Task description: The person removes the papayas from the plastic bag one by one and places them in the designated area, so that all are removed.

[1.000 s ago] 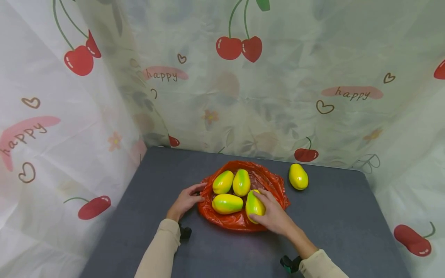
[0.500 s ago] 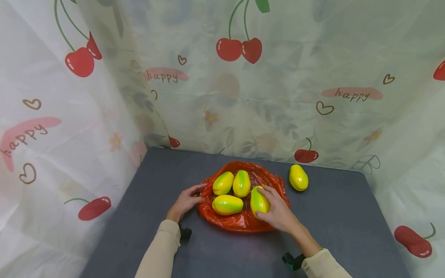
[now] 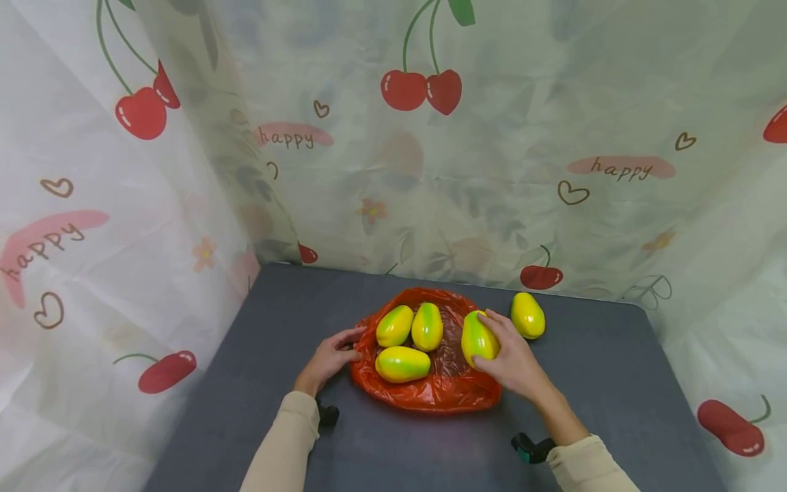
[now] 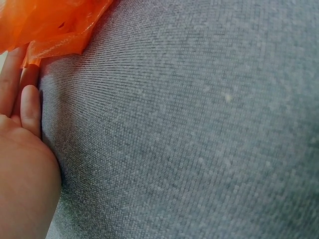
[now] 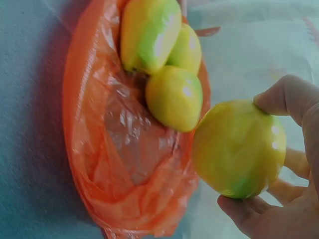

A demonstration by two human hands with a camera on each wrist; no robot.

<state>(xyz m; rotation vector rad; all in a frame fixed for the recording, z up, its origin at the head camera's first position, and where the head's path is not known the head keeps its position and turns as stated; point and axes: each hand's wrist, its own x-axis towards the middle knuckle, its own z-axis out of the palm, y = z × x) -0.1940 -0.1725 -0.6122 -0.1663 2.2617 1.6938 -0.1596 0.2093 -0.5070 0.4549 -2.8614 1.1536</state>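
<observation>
While aloft, fruit (image 3: 477,339) fore-and-aft, narrow end away

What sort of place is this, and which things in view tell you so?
Probably a small booth set up for filming tabletop work: cherry-printed sheeting hangs behind and at both sides of a dark table, and a black device sits at each wrist.
</observation>
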